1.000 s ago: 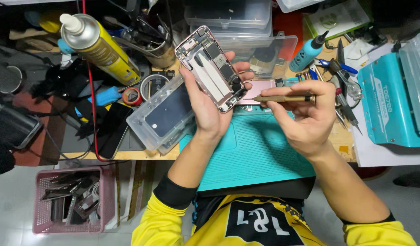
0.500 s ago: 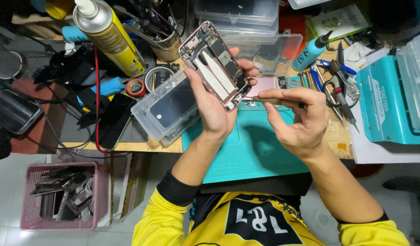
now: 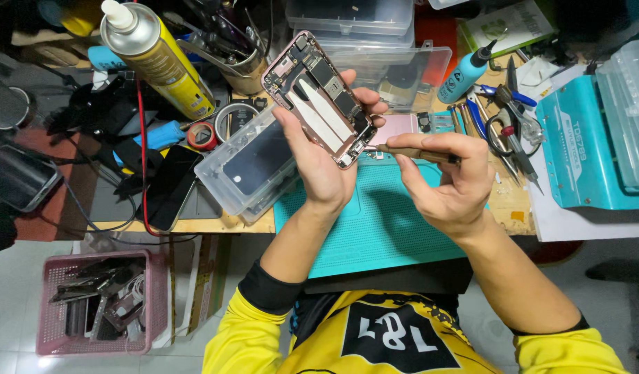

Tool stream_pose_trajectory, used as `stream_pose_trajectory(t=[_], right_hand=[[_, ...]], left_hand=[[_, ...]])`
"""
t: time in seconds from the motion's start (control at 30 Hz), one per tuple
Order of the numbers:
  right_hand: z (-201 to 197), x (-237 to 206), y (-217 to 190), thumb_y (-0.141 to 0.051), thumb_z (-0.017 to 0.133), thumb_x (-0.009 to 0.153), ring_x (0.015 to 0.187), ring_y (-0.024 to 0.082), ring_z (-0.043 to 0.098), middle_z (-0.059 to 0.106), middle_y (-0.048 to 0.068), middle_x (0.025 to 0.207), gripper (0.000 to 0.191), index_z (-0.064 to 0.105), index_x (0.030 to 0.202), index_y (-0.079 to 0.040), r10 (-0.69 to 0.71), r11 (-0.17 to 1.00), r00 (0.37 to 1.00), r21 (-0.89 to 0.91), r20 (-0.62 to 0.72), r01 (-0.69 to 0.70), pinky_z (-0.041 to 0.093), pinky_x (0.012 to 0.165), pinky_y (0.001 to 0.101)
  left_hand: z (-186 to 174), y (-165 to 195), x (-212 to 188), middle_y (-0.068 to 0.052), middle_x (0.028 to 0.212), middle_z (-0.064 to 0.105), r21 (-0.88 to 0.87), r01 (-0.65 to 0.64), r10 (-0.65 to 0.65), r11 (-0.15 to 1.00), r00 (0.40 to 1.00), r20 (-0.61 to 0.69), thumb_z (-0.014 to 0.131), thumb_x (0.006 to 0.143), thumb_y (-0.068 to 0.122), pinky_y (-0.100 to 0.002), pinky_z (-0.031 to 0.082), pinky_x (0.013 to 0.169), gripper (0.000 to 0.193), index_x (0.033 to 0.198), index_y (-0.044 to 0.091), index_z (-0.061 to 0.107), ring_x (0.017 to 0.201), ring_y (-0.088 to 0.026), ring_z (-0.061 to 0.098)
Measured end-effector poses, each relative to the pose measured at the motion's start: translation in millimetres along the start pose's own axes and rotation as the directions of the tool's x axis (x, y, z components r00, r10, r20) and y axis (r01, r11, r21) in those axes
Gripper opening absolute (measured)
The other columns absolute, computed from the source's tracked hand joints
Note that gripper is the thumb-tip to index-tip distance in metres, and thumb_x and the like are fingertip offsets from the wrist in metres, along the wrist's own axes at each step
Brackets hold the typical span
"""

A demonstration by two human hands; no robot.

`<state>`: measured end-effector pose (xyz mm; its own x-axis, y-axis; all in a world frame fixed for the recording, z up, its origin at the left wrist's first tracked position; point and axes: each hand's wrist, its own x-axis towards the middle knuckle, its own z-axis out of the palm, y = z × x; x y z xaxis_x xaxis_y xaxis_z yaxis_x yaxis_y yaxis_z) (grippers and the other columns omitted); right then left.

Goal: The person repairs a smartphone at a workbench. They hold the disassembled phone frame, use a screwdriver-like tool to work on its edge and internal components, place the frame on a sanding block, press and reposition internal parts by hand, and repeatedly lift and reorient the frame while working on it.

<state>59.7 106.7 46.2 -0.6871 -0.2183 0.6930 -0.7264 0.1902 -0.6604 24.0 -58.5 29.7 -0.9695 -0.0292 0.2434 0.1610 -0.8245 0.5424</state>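
Now the left hand [image 3: 319,159] has lifted the opened phone chassis [image 3: 319,97] higher above the teal mat [image 3: 375,228]; right hand [image 3: 444,180] pinches a screwdriver [image 3: 409,152], tip closing on its lower edge.

Opened phone [image 3: 321,97] – bare metal frame, pink sheen; teal mat [image 3: 375,221] – matt, rubbery; storage box [image 3: 247,166] – clear glossy plastic.

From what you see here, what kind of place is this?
Most likely a phone repair bench. The left hand holds an opened pink phone body with bare circuit parts, the right hand brings a thin brown-handled tool to it, and a teal work mat lies beneath.
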Motion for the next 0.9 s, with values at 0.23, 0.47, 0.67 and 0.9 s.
stream_pose_trajectory(t=[0.23,0.47,0.67,0.9], right_hand=[[-1,-2,2,0.019,0.065,0.097,0.103,0.028,0.074,0.069,0.029,0.12,0.045,0.034,0.125,0.002,0.003,1.0,1.0,0.008,-0.023,-0.003,0.061,0.094,0.0324],[1,0,1,0.019,0.067,0.098,0.106,0.028,0.074,0.069,0.028,0.12,0.043,0.037,0.125,0.003,0.004,1.0,1.0,-0.014,-0.024,-0.004,0.062,0.094,0.0329],[-3,0,-1,0.011,0.07,0.1,0.102,0.026,0.075,0.072,0.023,0.114,0.024,0.057,0.12,0.01,0.178,0.984,0.983,0.013,-0.046,-0.177,0.064,0.09,0.0332],[-19,9,11,-0.001,0.068,0.098,0.078,0.022,0.076,0.075,0.017,0.096,0.018,0.071,0.111,0.011,0.671,0.683,0.739,0.338,0.057,-0.647,0.065,0.069,0.0306]], left_hand=[[0,-3,1,-0.018,0.113,0.067,-0.018,-0.005,0.005,1.0,1.0,0.015,0.017,0.108,0.073,-0.044,0.054,0.097,0.09,0.142,-0.004,0.049,0.103,-0.029,0.067],[-3,-6,0,-0.017,0.113,0.067,0.001,-0.028,0.028,1.0,1.0,0.013,0.019,0.109,0.074,-0.042,0.053,0.094,0.091,0.143,-0.004,0.049,0.103,-0.028,0.067],[-10,-15,-3,-0.015,0.118,0.064,0.132,-0.108,0.103,0.985,0.994,0.042,0.028,0.104,0.079,-0.04,0.051,0.103,0.096,0.148,-0.004,0.044,0.108,-0.025,0.064],[-13,-13,-10,-0.011,0.122,0.062,0.501,-0.262,0.133,0.825,0.951,0.278,0.039,0.093,0.086,-0.037,0.049,0.107,0.106,0.149,-0.004,0.044,0.114,-0.021,0.061]])
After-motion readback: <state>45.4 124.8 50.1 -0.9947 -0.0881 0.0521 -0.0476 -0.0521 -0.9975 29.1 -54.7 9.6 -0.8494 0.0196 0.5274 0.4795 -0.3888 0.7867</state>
